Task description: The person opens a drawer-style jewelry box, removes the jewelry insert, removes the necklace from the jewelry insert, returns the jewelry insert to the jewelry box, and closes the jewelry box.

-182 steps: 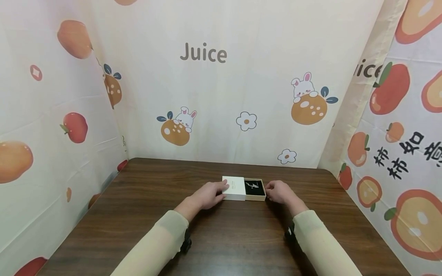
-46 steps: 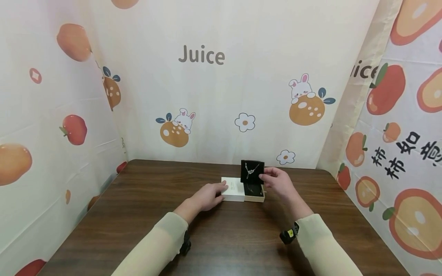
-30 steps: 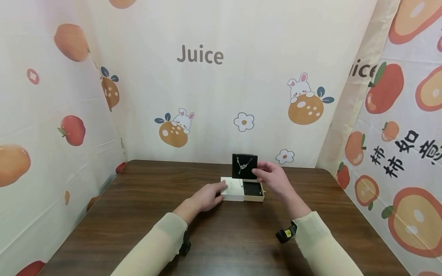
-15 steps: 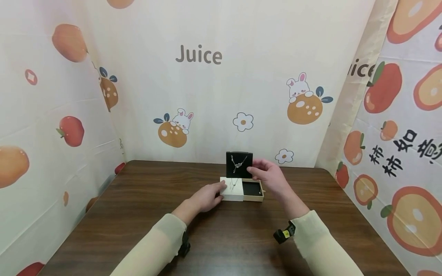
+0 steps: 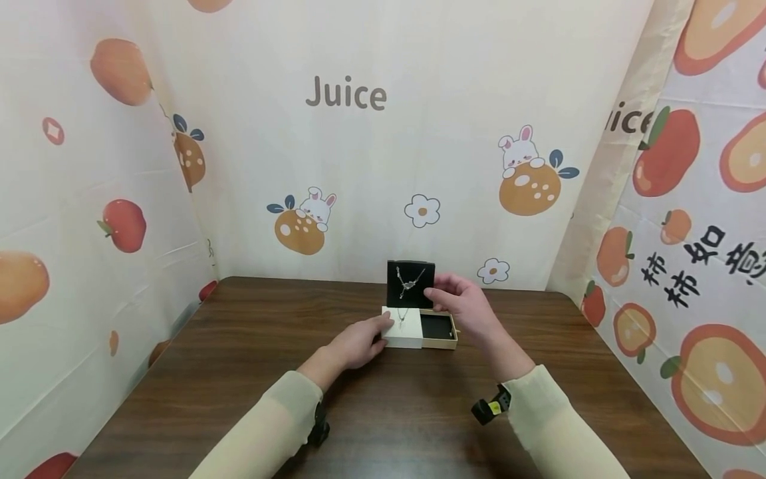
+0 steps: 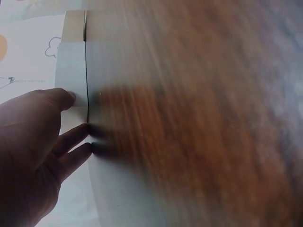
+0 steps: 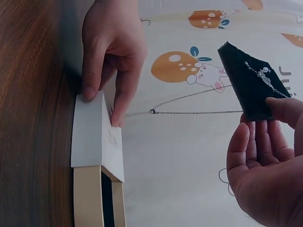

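A white sliding jewelry box (image 5: 411,338) sits on the table with its cream drawer (image 5: 439,344) pulled out to the right; the drawer has a dark inside. At the box's left end, my left hand (image 5: 357,342) grips the white sleeve between thumb and fingers. Above and behind the sleeve, my right hand (image 5: 471,309) pinches a black display pad (image 5: 395,296) by its right edge. A silver necklace (image 7: 264,75) crosses the pad's front. Its thin chain dangles below the pad, hanging before the white sleeve in the head view.
The brown wooden table (image 5: 383,412) spreads around the box on all sides. Behind it hangs a printed cloth backdrop (image 5: 359,153), with more cloth at left and right. A black wrist device (image 5: 491,407) sits below my right sleeve cuff.
The black pad with the necklace has left the drawer, where it lay earlier, and moved up and left in my right hand. My left hand has stayed on the box.
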Tool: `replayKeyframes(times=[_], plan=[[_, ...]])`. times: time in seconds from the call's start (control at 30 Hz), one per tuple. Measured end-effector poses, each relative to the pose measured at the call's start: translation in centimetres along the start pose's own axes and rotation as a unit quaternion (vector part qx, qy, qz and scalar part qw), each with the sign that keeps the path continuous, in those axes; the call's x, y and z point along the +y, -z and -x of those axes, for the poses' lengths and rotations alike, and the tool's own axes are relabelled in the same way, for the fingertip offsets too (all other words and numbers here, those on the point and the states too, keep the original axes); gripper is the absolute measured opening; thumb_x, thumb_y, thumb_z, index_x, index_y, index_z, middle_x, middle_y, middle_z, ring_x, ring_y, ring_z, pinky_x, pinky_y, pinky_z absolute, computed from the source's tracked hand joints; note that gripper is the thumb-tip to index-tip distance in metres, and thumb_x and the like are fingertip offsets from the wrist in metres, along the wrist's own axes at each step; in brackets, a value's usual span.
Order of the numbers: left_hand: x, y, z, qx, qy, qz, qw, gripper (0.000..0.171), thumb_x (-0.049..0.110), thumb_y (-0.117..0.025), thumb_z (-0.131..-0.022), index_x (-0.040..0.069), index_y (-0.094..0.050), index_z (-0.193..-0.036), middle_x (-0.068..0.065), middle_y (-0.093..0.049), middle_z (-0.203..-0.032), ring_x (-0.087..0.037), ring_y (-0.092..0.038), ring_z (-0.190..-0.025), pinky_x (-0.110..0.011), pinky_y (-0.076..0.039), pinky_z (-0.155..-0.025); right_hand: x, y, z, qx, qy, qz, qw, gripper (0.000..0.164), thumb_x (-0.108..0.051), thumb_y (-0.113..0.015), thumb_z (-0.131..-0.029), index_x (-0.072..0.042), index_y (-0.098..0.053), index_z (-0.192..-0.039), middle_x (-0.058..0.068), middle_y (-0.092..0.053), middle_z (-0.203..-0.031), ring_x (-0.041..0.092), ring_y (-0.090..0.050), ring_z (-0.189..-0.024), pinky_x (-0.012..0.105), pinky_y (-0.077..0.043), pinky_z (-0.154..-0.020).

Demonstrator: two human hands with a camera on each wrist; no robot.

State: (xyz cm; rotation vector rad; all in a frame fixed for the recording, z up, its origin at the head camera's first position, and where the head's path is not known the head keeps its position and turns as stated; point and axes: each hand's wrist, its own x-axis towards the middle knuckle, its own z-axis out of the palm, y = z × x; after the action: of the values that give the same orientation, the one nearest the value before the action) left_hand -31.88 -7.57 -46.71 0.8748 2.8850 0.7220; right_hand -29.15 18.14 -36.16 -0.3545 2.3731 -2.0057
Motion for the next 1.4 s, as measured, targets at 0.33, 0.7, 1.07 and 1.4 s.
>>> replayKeyframes(times=[0.33, 0.7, 1.07, 1.4], plan=[[-0.2, 0.0, -0.1, 0.006, 0.013, 0.008, 0.9999, 0.063, 0.030, -0.068, -0.111, 0.016, -0.046, -0.168, -0.011, -0.037, -0.179, -0.031, -0.048, -0.159, -0.053, -0.045, -0.128, 0.0, -0.1, 0.1, 0.003, -0.005, -0.006, 1.000, 0.027, -0.016, -0.073, -0.106, -0.002, -0.067, -0.129, -0.003, -0.069, -0.107, 0.018, -0.066, -0.100, 0.024, -0.063, -0.085], [1.4, 2.2, 0.3, 0.125, -0.020, 0.012, 0.9919, 0.048, 0.027, -0.069, -0.110, 0.014, -0.061, -0.155, -0.010, -0.059, -0.163, -0.028, -0.061, -0.148, -0.050, -0.054, -0.120, 0.3, 0.0, 0.1, 0.003, -0.015, -0.011, 1.000, 0.026, -0.017, -0.074, -0.106, -0.005, -0.068, -0.129, -0.002, -0.069, -0.108, 0.018, -0.066, -0.098, 0.026, -0.062, -0.088], [4.0, 6.2, 1.6, 0.285, -0.083, 0.024, 0.9547, 0.033, 0.009, -0.073, -0.105, 0.004, -0.073, -0.137, -0.012, -0.077, -0.123, -0.023, -0.079, -0.102, -0.039, -0.068, -0.086, 0.4, -0.1, 0.2, 0.001, -0.009, -0.025, 1.000, 0.023, -0.014, -0.073, -0.106, -0.004, -0.069, -0.127, -0.004, -0.069, -0.105, 0.016, -0.065, -0.093, 0.025, -0.062, -0.086], [5.6, 8.3, 2.2, 0.397, -0.171, -0.049, 0.9005, 0.025, 0.010, -0.082, -0.097, 0.005, -0.079, -0.122, -0.009, -0.074, -0.101, -0.019, -0.079, -0.084, -0.031, -0.065, -0.067, 0.5, -0.4, 0.0, 0.001, -0.008, -0.029, 1.000, 0.022, -0.012, -0.073, -0.105, -0.003, -0.069, -0.125, -0.003, -0.071, -0.106, 0.019, -0.065, -0.094, 0.025, -0.062, -0.084]])
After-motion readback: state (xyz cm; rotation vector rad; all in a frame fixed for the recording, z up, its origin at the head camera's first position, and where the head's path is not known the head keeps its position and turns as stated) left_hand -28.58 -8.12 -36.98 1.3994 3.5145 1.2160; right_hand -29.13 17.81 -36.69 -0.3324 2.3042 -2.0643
